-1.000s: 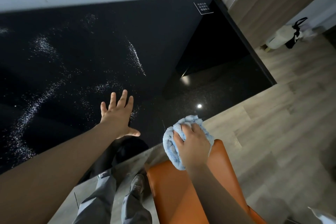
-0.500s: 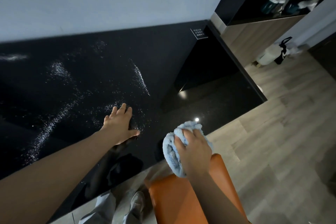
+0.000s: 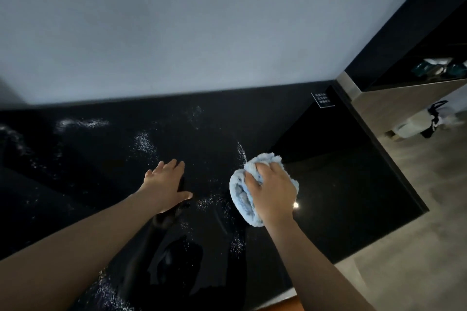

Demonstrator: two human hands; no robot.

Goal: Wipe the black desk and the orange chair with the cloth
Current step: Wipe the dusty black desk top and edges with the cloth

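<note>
The glossy black desk fills the middle of the view and carries scattered white powder. My left hand lies flat on the desk with its fingers straight. To its right, my right hand grips a bunched light blue cloth and holds it down on the desk surface beside a powder streak. Only a thin strip of the orange chair shows at the bottom edge.
A pale wall rises behind the desk. A small label sits at the desk's back right corner. To the right lie a wooden cabinet, grey wood floor and a white bag with black straps.
My right hand has carried the cloth from above the orange chair forward onto the desk. The view has tilted up, so the chair has nearly left the frame. My left hand stays flat on the desk.
</note>
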